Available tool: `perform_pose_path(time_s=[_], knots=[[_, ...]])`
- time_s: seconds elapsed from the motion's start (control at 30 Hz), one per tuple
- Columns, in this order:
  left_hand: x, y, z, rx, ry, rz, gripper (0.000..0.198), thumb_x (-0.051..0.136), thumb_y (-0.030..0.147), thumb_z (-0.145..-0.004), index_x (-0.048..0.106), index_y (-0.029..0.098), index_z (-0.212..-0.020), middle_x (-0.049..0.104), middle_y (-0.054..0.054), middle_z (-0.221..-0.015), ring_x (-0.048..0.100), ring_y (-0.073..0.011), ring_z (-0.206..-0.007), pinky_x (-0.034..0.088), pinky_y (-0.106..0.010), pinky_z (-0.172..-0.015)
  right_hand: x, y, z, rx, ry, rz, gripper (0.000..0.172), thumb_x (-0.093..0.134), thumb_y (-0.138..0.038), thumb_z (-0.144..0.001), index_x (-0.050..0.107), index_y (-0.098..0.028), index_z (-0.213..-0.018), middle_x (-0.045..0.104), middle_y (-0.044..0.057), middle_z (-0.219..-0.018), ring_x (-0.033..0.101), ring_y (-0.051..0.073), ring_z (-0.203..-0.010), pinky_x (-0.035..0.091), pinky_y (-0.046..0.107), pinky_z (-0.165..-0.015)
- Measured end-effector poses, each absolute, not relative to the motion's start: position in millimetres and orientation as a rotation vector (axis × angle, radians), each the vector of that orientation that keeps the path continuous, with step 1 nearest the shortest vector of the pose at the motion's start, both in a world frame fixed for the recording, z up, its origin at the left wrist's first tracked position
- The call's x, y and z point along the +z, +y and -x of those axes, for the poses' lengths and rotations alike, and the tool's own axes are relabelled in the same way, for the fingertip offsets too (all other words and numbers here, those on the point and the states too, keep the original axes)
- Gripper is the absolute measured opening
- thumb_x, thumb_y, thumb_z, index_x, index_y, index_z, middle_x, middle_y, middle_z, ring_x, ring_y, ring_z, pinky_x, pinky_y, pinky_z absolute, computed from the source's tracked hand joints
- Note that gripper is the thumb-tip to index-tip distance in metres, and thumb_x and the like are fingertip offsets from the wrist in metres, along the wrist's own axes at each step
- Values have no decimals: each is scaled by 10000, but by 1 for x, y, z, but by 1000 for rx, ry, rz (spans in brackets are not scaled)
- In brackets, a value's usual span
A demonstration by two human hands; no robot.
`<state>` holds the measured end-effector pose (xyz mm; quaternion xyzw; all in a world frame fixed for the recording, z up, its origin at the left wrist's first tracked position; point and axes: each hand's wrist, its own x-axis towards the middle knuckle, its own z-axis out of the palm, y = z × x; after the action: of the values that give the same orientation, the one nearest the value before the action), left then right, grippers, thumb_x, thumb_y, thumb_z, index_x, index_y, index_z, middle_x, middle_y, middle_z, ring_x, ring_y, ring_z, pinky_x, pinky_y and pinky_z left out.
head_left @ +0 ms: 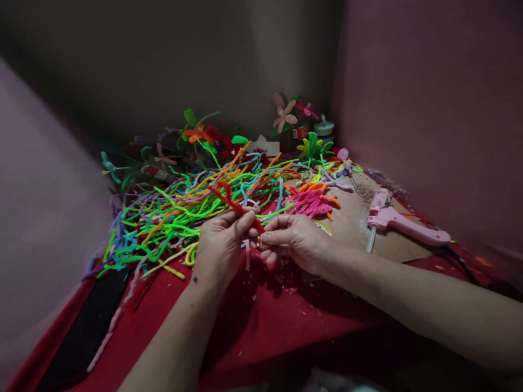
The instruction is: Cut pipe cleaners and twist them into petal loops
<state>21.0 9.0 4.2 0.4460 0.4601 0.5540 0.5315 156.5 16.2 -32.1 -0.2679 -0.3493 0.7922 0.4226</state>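
Observation:
Between my two hands is a red pipe cleaner (230,199), bent so that its loose ends stick up to the upper left. My left hand (223,239) pinches it between thumb and fingers. Close by on the right, my right hand (292,239) grips its lower end with thumb and forefinger. Behind the hands spreads a large tangled heap of pipe cleaners (175,218) in green, orange, blue and purple. Just beyond my right hand lies a bunch of pink petal shapes (310,203), with orange ones beside it.
A pink glue gun (408,222) rests on a brown board (351,239) at the right, its cord trailing off. Finished pipe-cleaner flowers (285,115) stand at the back near a lidded bottle (324,128). A black strip (90,321) lies on the red cloth (286,332) at left.

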Motion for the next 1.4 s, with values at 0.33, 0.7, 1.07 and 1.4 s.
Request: perform_pose_path(time_s=[0.33,0.7,1.07,1.4], knots=[[6,14,-14,1253,1023,-1005,184,723,195,-673,710,109,-835,555,12,-518,477,-52,-462,382,-148,-441,-27,18,-163,2033,-969,675,161,735,-203,-649,627,-112,-727,644,34,-631,607,120,-528,496,243,-528],[-2,15,-15,1171,1023,-925,216,765,212,-621,716,115,-807,460,47,-525,440,-48,-477,472,-176,-489,-31,26,-161,2151,-787,667,79,666,-137,-673,648,-111,-745,668,43,-651,620,123,-570,488,268,-635],[-1,12,-16,1155,1063,-912,233,800,193,-563,732,108,-769,528,19,-516,482,-55,-447,508,-186,-480,-30,24,-160,2011,-922,763,98,698,-164,-620,653,-106,-685,642,37,-618,589,106,-570,403,215,-533],[2,12,-21,1206,1071,-942,204,781,172,-568,721,101,-750,520,30,-477,451,-44,-414,457,-166,-437,-27,24,-161,2049,-885,809,29,660,-127,-666,636,-111,-665,641,44,-596,586,118,-541,438,246,-549]])
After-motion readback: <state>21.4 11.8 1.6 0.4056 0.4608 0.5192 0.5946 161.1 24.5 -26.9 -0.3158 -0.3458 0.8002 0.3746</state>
